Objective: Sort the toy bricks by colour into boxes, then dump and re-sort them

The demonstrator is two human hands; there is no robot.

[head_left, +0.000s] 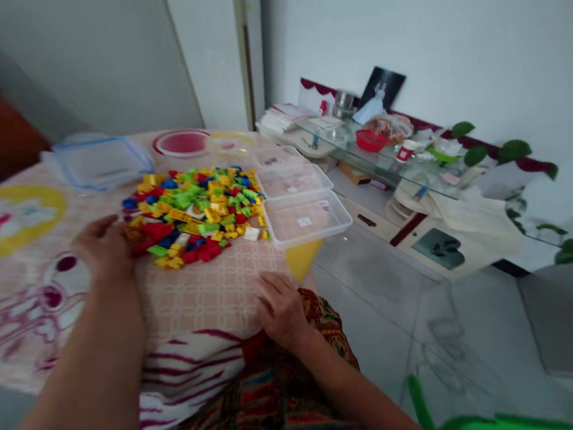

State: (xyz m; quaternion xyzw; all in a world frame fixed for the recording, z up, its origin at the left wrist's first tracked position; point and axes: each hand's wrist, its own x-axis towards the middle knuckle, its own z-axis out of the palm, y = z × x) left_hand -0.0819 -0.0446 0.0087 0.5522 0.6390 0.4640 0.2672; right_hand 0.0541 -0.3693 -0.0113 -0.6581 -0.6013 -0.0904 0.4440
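Observation:
A pile of small plastic bricks (196, 209) in red, yellow, green and blue lies on the patterned tablecloth (207, 292). My left hand (102, 246) rests at the pile's left edge, fingers curled loosely onto the bricks there; whether it grips any is hidden. My right hand (280, 308) lies flat on the cloth at the table's near edge, fingers stretched out, holding nothing. Three clear plastic trays (309, 218) stand in a row right of the pile.
A clear lidded box (101, 161) and a round red-rimmed lid (181, 142) sit at the table's far side. To the right stands a low glass shelf (386, 153) crowded with household items, with plant leaves (506, 152) beyond. A green chair edge (465, 423) shows at the bottom right.

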